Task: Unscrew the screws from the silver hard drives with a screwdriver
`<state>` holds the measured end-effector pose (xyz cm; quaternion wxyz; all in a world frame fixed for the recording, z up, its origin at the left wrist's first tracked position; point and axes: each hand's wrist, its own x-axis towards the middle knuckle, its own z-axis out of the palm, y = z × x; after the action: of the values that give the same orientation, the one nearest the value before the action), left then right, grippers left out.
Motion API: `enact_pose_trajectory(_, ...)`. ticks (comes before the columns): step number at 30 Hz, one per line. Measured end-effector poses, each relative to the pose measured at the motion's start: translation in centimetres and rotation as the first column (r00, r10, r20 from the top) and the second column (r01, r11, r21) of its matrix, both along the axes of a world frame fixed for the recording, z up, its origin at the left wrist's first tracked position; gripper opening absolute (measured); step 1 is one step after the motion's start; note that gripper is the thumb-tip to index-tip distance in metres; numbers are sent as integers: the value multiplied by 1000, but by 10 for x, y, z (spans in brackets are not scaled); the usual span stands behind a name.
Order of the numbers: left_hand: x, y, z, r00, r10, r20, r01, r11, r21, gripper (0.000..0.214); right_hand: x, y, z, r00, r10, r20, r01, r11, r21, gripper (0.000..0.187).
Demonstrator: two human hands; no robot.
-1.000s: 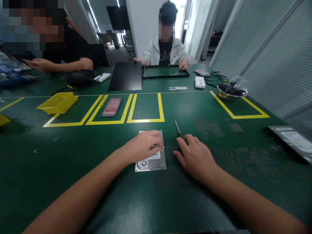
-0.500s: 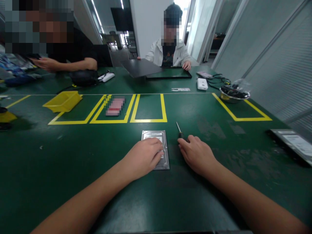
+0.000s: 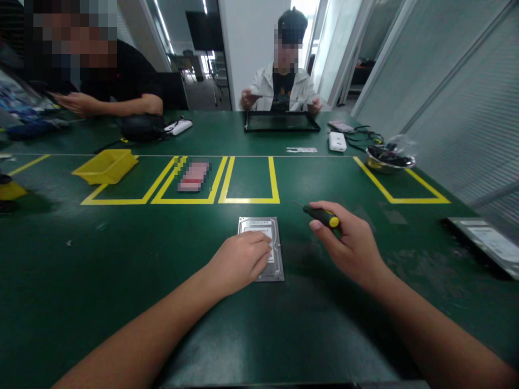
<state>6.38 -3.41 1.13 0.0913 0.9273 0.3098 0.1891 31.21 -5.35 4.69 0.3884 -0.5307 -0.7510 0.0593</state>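
A silver hard drive [image 3: 276, 270] lies flat on the green table, its white label partly covered by my left hand [image 3: 245, 256]. The fingers of that hand are bent and press on the drive's top; some fingertips are hidden. To the right, my right hand [image 3: 351, 232] is closed on a screwdriver [image 3: 322, 215] with a black and yellow handle. Its thin shaft points left, and the tool is above the table, apart from the drive.
Yellow tape marks areas near a yellow bin [image 3: 107, 166] and a pixelated pink item [image 3: 194, 176]. Another hard drive [image 3: 490, 243] lies far right, with a metal bowl [image 3: 389, 165] of dark parts behind. Two people sit across; one has a black frame [image 3: 281, 130] before them.
My right hand has picked up the screwdriver from the table and turned it sideways. My left hand stays on the drive. The person opposite no longer has the dark panel over the frame.
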Motion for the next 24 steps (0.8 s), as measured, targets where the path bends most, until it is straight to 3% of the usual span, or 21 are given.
enact_pose_trajectory(5, 0, 2, -3, 1000, -12, 19, 11, 999, 34, 22, -5, 0, 38, 999, 41, -11, -40, 991, 128, 30)
enact_pose_trajectory(8, -1, 2, -3, 1000, -14, 25, 13, 999, 38, 22, -11, 3, 59, 999, 46, -14, -44, 992, 117, 27)
enact_pose_trajectory(12, -1, 2, -5, 999, -17, 47, 15, 999, 46, 21, -21, 5, 80, 984, 10, -176, 3, 997, 76, 29)
enact_pose_trajectory(20, -1, 4, -6, 997, -34, 71, 32, 999, 40, 20, -21, 10, 84, 947, 118, -300, -104, 993, 61, 21)
enact_pose_trajectory(24, -3, 5, -7, 997, -42, 67, 39, 998, 38, 20, -17, 15, 77, 961, 123, -247, -119, 992, 30, 20)
